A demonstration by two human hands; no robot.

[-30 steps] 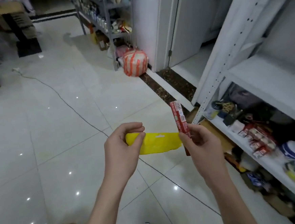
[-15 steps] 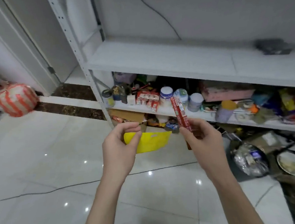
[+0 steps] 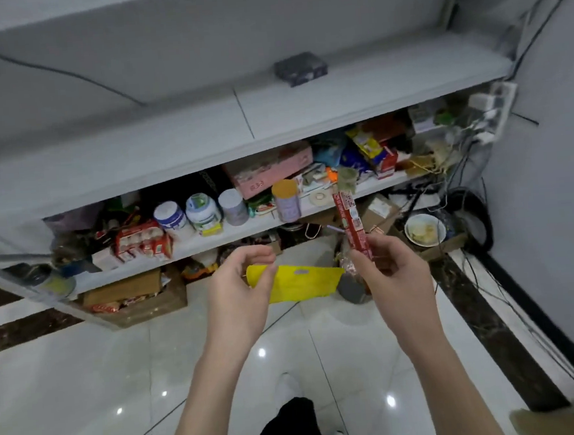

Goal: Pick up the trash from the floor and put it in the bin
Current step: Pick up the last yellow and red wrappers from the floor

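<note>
Yellow flimsy bag (image 3: 302,283) pinched by L grip (image 3: 238,289); R grip (image 3: 395,274) clamps slim red carton (image 3: 350,221).

Yellow wrapper (image 3: 301,282) pinched in left hand (image 3: 239,289), red carton (image 3: 352,225) upright in right hand (image 3: 391,277), before cluttered shelf (image 3: 252,226).

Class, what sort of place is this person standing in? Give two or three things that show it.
Probably a shop's storeroom or stock corner: a white shelf unit crowded with tubs and multipacks, cardboard boxes on the tiled floor beneath, tangled cables at a wall power strip.
</note>
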